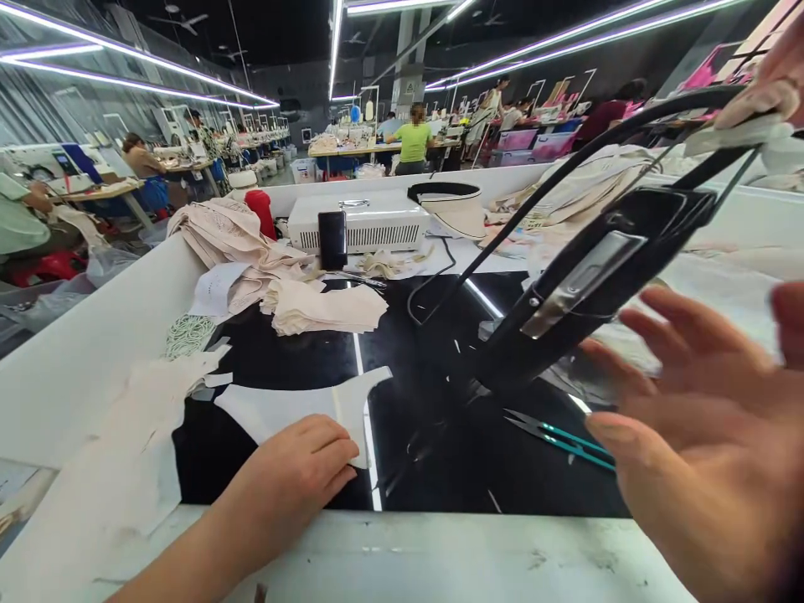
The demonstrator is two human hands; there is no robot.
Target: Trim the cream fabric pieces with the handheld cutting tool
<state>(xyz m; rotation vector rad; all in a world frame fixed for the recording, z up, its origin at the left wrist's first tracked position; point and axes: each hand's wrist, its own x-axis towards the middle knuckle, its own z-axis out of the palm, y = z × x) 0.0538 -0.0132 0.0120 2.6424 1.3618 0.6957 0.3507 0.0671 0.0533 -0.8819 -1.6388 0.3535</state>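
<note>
My left hand (298, 469) lies on a pale cut fabric piece (289, 406), its fingers closed together at the piece's near right edge. This piece rests on a shiny black board (433, 452). On the right, my right hand (703, 419) is raised close to the camera, with fingers spread and nothing in them. Just beyond it leans a tall black device (565, 276) with a metal plate and a thick cable; I cannot make out its kind. Teal-handled thread snips (559, 437) lie on the board, left of my right thumb.
Stacked cream fabric pieces (323, 307) and a cloth heap (226, 243) lie at the back left. Behind the board stand a white vented box (358, 224), a phone (332, 240) and a cream visor (452, 209). Low white walls (81, 352) edge the table. People work at sewing tables beyond.
</note>
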